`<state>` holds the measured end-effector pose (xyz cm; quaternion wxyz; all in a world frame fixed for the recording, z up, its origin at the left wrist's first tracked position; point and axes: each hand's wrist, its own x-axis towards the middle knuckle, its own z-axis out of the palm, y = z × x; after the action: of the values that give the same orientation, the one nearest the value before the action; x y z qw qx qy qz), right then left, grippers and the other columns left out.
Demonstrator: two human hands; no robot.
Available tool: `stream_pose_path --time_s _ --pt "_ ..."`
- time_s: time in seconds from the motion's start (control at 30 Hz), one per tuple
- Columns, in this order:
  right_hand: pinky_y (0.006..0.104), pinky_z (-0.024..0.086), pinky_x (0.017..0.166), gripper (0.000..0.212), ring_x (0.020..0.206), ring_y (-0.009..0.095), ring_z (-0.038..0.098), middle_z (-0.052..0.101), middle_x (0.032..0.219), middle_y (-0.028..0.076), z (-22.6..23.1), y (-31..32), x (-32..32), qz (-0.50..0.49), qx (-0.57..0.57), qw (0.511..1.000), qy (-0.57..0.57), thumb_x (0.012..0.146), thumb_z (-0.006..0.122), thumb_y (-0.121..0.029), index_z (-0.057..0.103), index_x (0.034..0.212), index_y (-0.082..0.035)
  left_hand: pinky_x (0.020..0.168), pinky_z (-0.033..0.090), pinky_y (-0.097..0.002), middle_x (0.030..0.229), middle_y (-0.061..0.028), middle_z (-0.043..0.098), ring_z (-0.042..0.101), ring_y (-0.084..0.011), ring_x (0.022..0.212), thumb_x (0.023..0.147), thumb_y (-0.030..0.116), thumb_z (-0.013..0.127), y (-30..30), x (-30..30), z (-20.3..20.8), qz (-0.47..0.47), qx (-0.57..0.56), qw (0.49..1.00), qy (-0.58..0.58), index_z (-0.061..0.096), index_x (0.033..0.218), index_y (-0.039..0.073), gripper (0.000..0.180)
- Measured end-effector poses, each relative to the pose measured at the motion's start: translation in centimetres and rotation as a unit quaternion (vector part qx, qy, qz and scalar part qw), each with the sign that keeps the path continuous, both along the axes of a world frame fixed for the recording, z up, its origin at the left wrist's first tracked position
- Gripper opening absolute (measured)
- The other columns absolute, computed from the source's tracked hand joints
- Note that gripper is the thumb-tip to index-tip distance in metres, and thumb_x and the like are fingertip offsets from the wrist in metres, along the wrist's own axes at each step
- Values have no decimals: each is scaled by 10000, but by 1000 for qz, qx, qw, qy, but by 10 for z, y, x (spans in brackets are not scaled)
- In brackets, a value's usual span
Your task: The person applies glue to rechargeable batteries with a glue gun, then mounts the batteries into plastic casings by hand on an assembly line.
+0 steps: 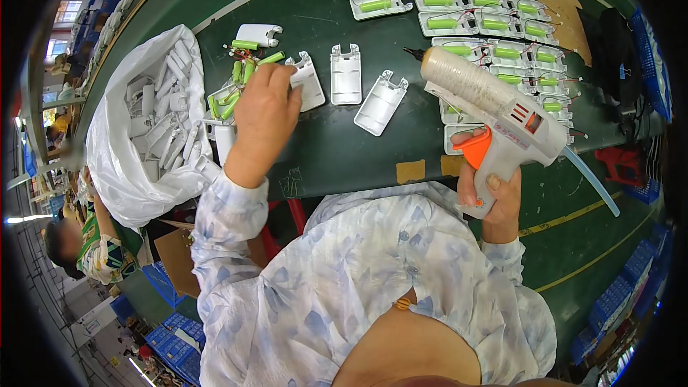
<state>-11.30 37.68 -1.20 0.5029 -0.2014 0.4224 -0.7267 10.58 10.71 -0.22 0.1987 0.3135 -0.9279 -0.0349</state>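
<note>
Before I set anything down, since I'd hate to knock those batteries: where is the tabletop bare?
Bare green tabletop lies behind the loose white casings, left of the battery-filled rows, and in front of those casings toward the near edge. Crowded: left, around the loose green batteries and white bag; right, along those rows.

Hands [264, 120] apart, the right [506, 204] around a glue gun [494, 104]

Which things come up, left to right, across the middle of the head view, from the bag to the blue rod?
White bag → left hand → straight-lying white case → slanted white case → glue gun → blue rod
</note>
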Motion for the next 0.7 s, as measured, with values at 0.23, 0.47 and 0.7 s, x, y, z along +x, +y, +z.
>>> stream_pose_path --time_s 0.23,0.47,0.7 --pt "253 457 489 663 528 132 564 548 1304 300 2 -2 2 10 0 1000 -9 801 696 -298 452 1294 72 637 498 -400 813 -96 601 608 -294 784 791 303 762 6 -28 -22 42 -49 998 -21 666 774 54 268" --pt "257 466 494 657 530 138 563 533 1303 323 -4 4 0 13 -20 1000 -11 813 691 -283 440 1307 70 664 448 -407 826 -63 616 586 -277 812 705 154 769 0 -37 -35 -43 -22 999 6 675 754 63 139" --pt "267 474 499 652 536 138 566 527 1300 330 -8 7 -2 8 -17 1000 -16 827 676 -281 432 1322 68 749 441 -389 941 -43 633 578 -262 905 740 76 740 8 -46 -34 -108 -44 991 57 694 809 58 86"
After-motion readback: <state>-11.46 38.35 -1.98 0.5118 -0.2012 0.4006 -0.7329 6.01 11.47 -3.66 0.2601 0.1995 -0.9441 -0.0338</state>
